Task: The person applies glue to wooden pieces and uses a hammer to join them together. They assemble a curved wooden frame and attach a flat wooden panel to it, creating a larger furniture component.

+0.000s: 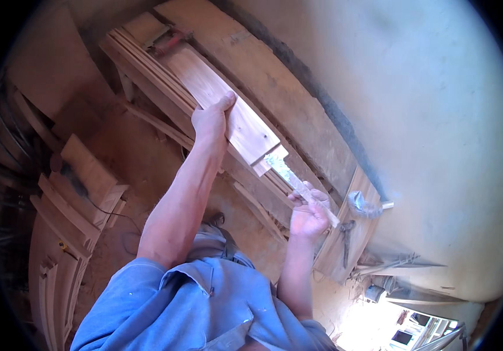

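My left hand [212, 120] is wrapped round a pale wooden board [251, 130], thumb on its upper face. The board slants from the far left toward the middle, and its near end is cut into a narrower stepped tongue. My right hand [310, 215] pinches a thin, flat wooden stick [303, 190] between thumb and fingers. Thick white paste [277, 162], which looks like glue, coats the stick's far tip. That tip meets the tongue of the board.
Long boards [152, 61] lie along the bench under the work, with a red clamp [175, 40] at the far end. A hammer [346, 243] and a clear plastic bag [361, 203] rest on a plank at right. Curved-looking stacked timbers [67, 234] stand at left, near a cable. A pale wall rises at right.
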Motion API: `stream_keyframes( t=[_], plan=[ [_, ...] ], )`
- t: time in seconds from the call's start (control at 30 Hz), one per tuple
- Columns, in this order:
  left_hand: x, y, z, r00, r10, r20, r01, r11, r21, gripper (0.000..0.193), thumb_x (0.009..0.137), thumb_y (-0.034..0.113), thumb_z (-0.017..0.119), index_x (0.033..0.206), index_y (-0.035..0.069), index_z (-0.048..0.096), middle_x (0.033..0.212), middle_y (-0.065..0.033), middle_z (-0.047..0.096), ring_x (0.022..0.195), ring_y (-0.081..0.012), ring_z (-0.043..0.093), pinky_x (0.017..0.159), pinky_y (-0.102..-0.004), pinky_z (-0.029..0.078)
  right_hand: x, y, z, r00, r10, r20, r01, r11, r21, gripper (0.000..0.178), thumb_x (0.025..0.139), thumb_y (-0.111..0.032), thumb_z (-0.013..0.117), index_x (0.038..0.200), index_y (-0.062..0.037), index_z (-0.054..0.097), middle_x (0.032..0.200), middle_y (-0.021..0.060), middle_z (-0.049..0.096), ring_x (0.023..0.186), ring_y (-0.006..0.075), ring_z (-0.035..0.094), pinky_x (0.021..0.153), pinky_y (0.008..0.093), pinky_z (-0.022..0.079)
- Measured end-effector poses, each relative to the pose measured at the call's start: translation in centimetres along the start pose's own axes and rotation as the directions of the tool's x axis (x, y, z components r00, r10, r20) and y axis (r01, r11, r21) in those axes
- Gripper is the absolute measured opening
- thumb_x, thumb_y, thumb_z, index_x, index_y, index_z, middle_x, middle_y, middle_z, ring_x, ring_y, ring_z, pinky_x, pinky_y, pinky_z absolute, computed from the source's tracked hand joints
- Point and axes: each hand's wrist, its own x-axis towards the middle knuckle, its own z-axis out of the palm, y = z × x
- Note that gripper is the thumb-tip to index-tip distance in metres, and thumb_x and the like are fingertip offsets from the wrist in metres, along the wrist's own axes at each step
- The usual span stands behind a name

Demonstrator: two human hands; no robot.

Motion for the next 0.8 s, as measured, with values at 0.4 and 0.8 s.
stream_keyframes(
  t=[0.4,0.8],
  plan=[
    [-1.2,-2.5,2.0,0.983,0.184,-0.021,-0.176,0.962,0.210,0.047,0.083,0.003,0.080,0.121,-0.007,0.054,0.111,-0.0175,0.068,0.096,-0.0237,0.071,0.086,-0.0331,0.059,-0.2,-3.8,0.2,0.996,-0.049,-0.077,0.025,0.956,-0.294,0.022,0.074,-0.010,0.054,0.091,0.0028,0.059,0.104,0.0303,0.068,0.084,0.0405,0.071,0.072,0.0518,0.062],
    [-1.0,-2.9,1.2,0.971,0.236,0.030,-0.235,0.935,0.267,0.054,0.079,0.009,0.085,0.122,-0.005,0.054,0.114,-0.0165,0.067,0.098,-0.0231,0.069,0.090,-0.0332,0.055,0.8,-2.9,-2.9,0.980,0.146,-0.136,-0.164,0.977,-0.137,0.023,0.066,-0.009,0.053,0.086,-0.0020,0.061,0.099,0.0280,0.068,0.075,0.0414,0.067,0.068,0.0529,0.057]
  ],
)
